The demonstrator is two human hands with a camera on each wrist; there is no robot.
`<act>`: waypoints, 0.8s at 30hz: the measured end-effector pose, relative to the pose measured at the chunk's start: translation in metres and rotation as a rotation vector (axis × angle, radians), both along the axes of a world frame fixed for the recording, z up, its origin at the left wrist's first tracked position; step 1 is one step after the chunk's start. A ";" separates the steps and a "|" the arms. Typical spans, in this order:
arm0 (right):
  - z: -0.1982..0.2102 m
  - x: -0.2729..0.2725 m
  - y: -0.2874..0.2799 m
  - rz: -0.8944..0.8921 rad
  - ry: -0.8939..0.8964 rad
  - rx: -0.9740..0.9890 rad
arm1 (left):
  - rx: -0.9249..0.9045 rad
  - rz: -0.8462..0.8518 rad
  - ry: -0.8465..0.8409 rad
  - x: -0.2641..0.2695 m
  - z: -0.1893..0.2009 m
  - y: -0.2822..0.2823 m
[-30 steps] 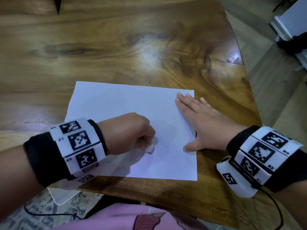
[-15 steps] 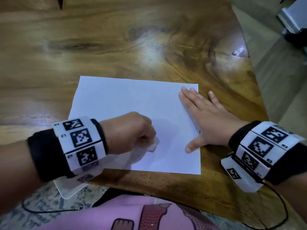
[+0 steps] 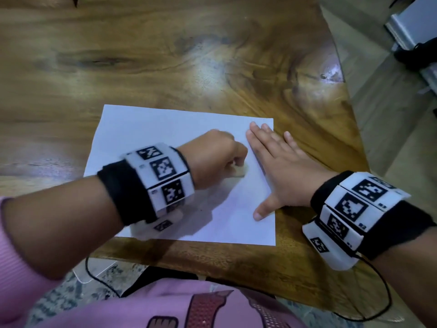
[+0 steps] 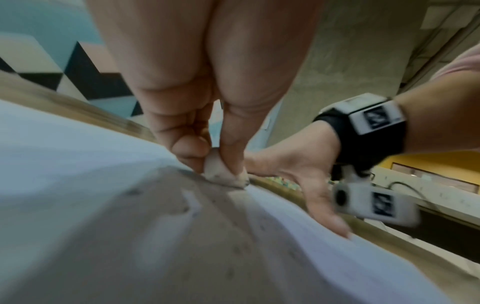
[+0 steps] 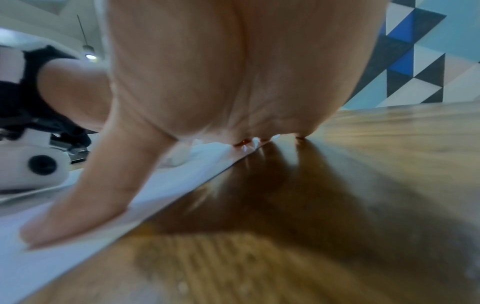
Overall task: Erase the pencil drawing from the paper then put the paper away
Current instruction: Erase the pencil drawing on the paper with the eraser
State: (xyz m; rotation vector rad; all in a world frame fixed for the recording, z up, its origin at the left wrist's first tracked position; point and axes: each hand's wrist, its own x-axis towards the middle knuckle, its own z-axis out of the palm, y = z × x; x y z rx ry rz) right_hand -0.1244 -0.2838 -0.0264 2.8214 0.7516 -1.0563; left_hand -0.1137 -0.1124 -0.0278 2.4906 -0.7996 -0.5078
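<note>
Paper (image 3: 151, 133) lies flat on the table (image 3: 165, 55), near the edge by the person. It is a white sheet with straight sides and square corners. It looks thin and smooth.

The left hand (image 3: 212, 159) is curled up like a fist over the middle of the paper. Its thumb and fingers (image 4: 182, 133) pinch an eraser (image 4: 223, 174). The eraser is a small, pale lump with rounded ends and dark smudges on it. Its bottom touches the paper. Small dark crumbs (image 4: 187, 207) lie on the sheet just in front of it. The left arm comes in from the lower left, and it looks a bit blurry.

The right hand (image 3: 279, 171) lies flat with straight, spread fingers. It presses down on the right side of the paper. The thumb (image 5: 78, 205) points out to the side and rests on the sheet near its right edge. The outer fingers reach past the edge onto the wood. The two hands are just beside each other.

The table is brown wood with dark wavy lines and a shiny top. Its side curves round.

Each wrist has a black band (image 3: 127, 192) with white blocks that show black square patterns. A pink sleeve (image 3: 14, 256) covers the left arm higher up.
</note>
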 end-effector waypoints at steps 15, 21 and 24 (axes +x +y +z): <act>0.005 -0.027 0.005 -0.046 0.019 0.122 | 0.004 -0.069 0.107 -0.050 -0.007 0.021; -0.001 -0.031 0.002 -0.047 0.014 0.152 | 0.032 0.042 0.008 -0.006 0.007 -0.008; -0.003 -0.031 0.000 -0.060 0.019 0.169 | 0.028 0.008 -0.023 -0.007 0.002 -0.014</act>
